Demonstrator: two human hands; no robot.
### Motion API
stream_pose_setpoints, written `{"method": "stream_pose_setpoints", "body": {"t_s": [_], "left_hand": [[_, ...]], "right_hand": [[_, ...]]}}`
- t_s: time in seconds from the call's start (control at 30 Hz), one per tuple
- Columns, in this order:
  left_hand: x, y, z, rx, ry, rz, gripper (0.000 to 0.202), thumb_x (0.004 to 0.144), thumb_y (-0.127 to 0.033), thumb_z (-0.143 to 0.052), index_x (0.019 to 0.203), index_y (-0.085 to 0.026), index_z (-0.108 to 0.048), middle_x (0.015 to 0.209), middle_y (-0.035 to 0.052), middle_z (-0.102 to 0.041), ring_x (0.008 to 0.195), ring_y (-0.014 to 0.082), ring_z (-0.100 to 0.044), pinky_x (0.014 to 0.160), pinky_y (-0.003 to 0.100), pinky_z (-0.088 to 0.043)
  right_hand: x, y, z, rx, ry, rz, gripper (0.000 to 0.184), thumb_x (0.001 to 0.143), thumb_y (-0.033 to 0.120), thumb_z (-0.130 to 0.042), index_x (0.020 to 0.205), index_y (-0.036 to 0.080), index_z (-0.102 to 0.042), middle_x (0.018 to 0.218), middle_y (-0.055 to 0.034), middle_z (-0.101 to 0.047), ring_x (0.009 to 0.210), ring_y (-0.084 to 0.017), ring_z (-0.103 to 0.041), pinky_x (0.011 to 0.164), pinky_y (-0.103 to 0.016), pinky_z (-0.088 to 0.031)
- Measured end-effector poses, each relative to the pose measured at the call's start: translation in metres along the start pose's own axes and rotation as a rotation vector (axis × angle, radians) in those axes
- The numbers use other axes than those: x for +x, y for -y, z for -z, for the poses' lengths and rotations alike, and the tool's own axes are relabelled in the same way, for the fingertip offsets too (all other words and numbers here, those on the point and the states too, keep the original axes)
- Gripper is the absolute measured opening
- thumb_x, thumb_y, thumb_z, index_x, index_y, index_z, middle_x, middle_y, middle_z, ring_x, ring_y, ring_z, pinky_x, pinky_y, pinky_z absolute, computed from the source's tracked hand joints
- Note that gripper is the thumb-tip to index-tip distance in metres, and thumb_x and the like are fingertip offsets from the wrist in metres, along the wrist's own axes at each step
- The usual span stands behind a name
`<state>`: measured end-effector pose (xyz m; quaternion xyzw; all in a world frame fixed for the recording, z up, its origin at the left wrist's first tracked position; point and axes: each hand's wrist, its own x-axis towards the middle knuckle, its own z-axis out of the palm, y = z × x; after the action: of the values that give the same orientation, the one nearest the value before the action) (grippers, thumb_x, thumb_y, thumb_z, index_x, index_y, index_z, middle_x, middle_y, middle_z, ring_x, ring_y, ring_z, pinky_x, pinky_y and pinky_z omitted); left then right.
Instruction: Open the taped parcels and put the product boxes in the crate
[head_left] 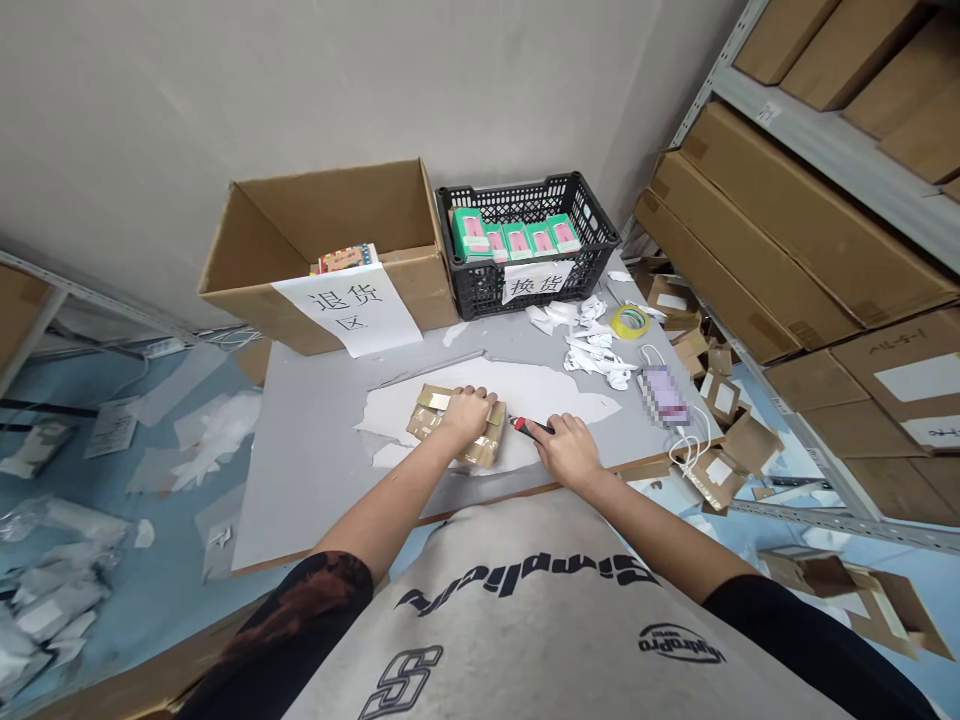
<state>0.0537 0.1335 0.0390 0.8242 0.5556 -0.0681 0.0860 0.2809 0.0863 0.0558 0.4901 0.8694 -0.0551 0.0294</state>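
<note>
On a grey counter point(307, 480), the left hand point(466, 415) has its fingers grasping a taped cardboard parcel point(427, 420) lying lengthwise, while the right hand point(570, 450), just beside the parcel's right end, clenches a red-handled utility knife point(531, 428) pointing toward it.

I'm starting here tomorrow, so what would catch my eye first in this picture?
The hands stand out first: at the grey table, the left hand holds a tape-wrapped cardboard parcel, and the right hand grips a red-and-black cutter. Beyond them, a black plastic crate of green-and-pink boxes sits beside an open cardboard box bearing a Chinese paper sign.
</note>
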Motion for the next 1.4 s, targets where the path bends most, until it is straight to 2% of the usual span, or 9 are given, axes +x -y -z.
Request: {"method": "stream_pose_setpoints", "body": {"t_s": [0.47,0.7,0.87,0.97,1.13,1.2,1.27,1.33,1.4], "left_hand": [[-0.014,0.002,-0.001,-0.081,-0.041,0.048,0.031,0.083,-0.011,-0.049,0.111,-0.019,-0.061,0.108,0.0118,-0.066,0.104,0.0279,-0.057,0.09,0.043,-0.037],[-0.019,-0.003,-0.006,-0.097,-0.036,0.048,0.03,0.084,-0.011,-0.048,0.107,-0.019,-0.064,0.106,0.0113,-0.066,0.105,0.026,-0.058,0.09,0.041,-0.041],[-0.015,0.001,-0.002,-0.122,0.004,0.12,0.03,0.082,-0.014,-0.051,0.108,-0.019,-0.066,0.104,0.0109,-0.069,0.099,0.0253,-0.062,0.085,0.037,-0.046],[-0.013,0.021,0.006,-0.15,0.076,0.179,0.031,0.081,-0.024,-0.056,0.11,-0.024,-0.067,0.105,0.0092,-0.071,0.095,0.0258,-0.065,0.081,0.035,-0.048],[-0.035,0.082,0.007,-0.245,0.13,0.239,0.032,0.078,-0.028,-0.059,0.108,-0.03,-0.069,0.109,0.0036,-0.071,0.1,0.0231,-0.065,0.086,0.031,-0.049],[-0.051,0.1,-0.001,-0.345,0.068,0.238,0.037,0.076,-0.027,-0.061,0.112,-0.03,-0.068,0.114,0.0025,-0.07,0.104,0.0226,-0.064,0.092,0.032,-0.048],[-0.068,0.107,-0.012,-0.483,-0.044,0.219,0.043,0.074,-0.029,-0.063,0.118,-0.027,-0.067,0.121,0.0036,-0.066,0.113,0.0229,-0.06,0.101,0.033,-0.045],[-0.084,0.104,-0.026,-0.621,-0.163,0.246,0.05,0.074,-0.033,-0.065,0.123,-0.024,-0.064,0.132,0.0068,-0.058,0.125,0.0245,-0.053,0.109,0.036,-0.04],[-0.098,0.095,-0.042,-0.763,-0.255,0.324,0.055,0.075,-0.036,-0.065,0.128,-0.024,-0.06,0.143,0.0093,-0.047,0.135,0.0265,-0.043,0.11,0.039,-0.039]], "right_hand": [[0.005,0.007,-0.001,0.071,-0.001,0.109,0.042,0.092,0.032,-0.052,0.134,0.031,-0.057,0.098,-0.0114,-0.062,0.092,-0.025,-0.049,0.081,-0.037,-0.03],[0.011,0.005,-0.008,0.05,-0.053,0.059,0.042,0.092,0.027,-0.05,0.133,0.031,-0.058,0.098,-0.0133,-0.061,0.092,-0.027,-0.047,0.082,-0.038,-0.028],[0.021,-0.007,-0.018,0.073,-0.091,0.055,0.042,0.093,0.032,-0.051,0.134,0.033,-0.057,0.098,-0.0115,-0.06,0.093,-0.026,-0.047,0.083,-0.037,-0.029],[0.02,-0.025,-0.034,0.108,-0.111,0.053,0.044,0.093,0.035,-0.052,0.137,0.033,-0.054,0.098,-0.0094,-0.06,0.092,-0.025,-0.048,0.083,-0.035,-0.03],[0.013,-0.063,-0.085,0.172,-0.125,-0.121,0.043,0.093,0.037,-0.05,0.135,0.025,-0.054,0.101,-0.0094,-0.061,0.093,-0.024,-0.05,0.086,-0.035,-0.034],[0.016,-0.073,-0.106,0.212,-0.109,-0.271,0.044,0.092,0.039,-0.051,0.133,0.022,-0.054,0.102,-0.0106,-0.061,0.096,-0.026,-0.051,0.086,-0.036,-0.035],[0.023,-0.076,-0.124,0.25,-0.073,-0.406,0.047,0.091,0.039,-0.051,0.133,0.019,-0.052,0.105,-0.0125,-0.059,0.098,-0.027,-0.052,0.087,-0.038,-0.037],[0.03,-0.074,-0.134,0.296,-0.026,-0.482,0.05,0.09,0.038,-0.053,0.135,0.017,-0.05,0.109,-0.0145,-0.057,0.1,-0.028,-0.053,0.089,-0.039,-0.038],[0.036,-0.068,-0.136,0.347,-0.008,-0.527,0.051,0.087,0.037,-0.055,0.134,0.016,-0.051,0.115,-0.0161,-0.055,0.104,-0.029,-0.053,0.092,-0.041,-0.038]]}}
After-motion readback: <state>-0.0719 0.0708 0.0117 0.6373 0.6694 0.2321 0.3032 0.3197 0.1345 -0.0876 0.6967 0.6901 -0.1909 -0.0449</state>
